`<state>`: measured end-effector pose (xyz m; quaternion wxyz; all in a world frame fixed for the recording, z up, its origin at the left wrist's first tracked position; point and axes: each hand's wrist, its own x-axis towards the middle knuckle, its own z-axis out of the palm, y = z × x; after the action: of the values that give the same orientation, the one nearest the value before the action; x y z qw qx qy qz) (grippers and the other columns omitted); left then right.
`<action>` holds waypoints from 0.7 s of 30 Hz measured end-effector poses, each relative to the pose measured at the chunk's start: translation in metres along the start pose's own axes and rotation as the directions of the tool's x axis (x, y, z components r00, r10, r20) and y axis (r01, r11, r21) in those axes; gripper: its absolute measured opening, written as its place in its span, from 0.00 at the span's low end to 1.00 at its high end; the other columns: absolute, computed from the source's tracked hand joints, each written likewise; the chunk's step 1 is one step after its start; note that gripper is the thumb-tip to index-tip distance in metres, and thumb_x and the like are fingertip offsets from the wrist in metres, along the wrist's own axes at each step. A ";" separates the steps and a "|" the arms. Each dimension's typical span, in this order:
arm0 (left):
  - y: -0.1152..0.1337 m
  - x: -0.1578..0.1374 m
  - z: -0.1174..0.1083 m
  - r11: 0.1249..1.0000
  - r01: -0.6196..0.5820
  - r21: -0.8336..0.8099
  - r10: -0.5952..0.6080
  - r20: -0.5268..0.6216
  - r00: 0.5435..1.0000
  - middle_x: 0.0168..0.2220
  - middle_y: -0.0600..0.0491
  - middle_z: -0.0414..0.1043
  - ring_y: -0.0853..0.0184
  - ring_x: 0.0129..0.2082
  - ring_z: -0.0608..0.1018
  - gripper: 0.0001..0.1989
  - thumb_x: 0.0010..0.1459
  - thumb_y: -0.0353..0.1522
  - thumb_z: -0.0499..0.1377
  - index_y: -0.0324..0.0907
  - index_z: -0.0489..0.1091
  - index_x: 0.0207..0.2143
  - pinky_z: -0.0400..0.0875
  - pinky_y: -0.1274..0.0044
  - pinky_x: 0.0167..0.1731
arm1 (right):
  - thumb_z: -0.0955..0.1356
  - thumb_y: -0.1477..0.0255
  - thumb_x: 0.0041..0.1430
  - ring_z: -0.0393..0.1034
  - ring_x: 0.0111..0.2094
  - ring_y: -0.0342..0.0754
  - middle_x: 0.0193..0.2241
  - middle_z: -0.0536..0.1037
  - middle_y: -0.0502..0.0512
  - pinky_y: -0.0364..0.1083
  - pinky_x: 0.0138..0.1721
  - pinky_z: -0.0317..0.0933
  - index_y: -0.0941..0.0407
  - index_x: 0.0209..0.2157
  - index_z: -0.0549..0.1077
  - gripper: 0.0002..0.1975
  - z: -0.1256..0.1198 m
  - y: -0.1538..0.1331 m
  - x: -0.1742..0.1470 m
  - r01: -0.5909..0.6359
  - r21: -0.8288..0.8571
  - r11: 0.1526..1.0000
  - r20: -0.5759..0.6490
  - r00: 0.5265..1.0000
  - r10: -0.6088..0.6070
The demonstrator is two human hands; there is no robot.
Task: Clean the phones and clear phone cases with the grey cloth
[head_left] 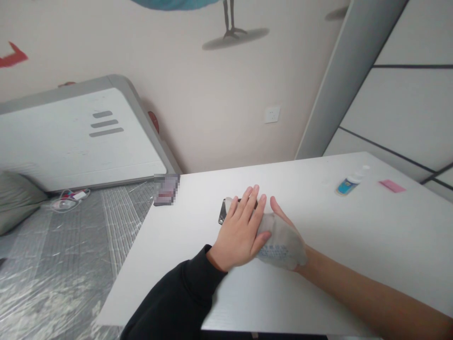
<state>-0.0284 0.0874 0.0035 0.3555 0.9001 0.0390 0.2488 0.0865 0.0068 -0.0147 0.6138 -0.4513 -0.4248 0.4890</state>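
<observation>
White laminate table (354,245) takes up most of the view, with a bed frame (81,137) and a plastic-wrapped mattress (63,255) to its left. Near the table's far right corner lie a small bottle with a blue label (348,183) and a pink slip (391,186), both well apart from the hands.

At the middle of the table the left hand (240,231), in a black sleeve, lies flat and spread, fingers straight, pressing down on a dark phone (222,212) of which only the left edge shows. The right hand (283,222) comes in from the right with a thin grey wipe (279,245) draped over it; the thumb sticks up free, and the fingers under the left palm cannot be seen, so how it grips the wipe I cannot tell.

To my eye this is wiping the phone, and doing it well likely means the left hand pinning only an edge rather than covering the glass, the wipe kept smooth under the fingers, and strokes running one way along the phone with light pressure so it does not skid
</observation>
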 end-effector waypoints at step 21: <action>-0.031 0.002 -0.031 0.810 -0.196 0.552 0.159 0.114 0.981 0.74 0.35 0.41 0.52 0.74 0.45 0.37 0.71 0.40 0.41 0.37 0.27 0.73 0.49 0.54 0.68 | 0.52 0.37 0.63 0.73 0.56 0.57 0.52 0.80 0.62 0.56 0.56 0.66 0.56 0.58 0.73 0.44 0.003 -0.028 -0.012 -0.303 0.780 0.547 0.176 0.946 0.272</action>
<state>-0.0384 0.1300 0.0030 0.0520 0.9716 0.0150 0.2303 0.0877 -0.0073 0.0122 0.6543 -0.1836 -0.0920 0.7278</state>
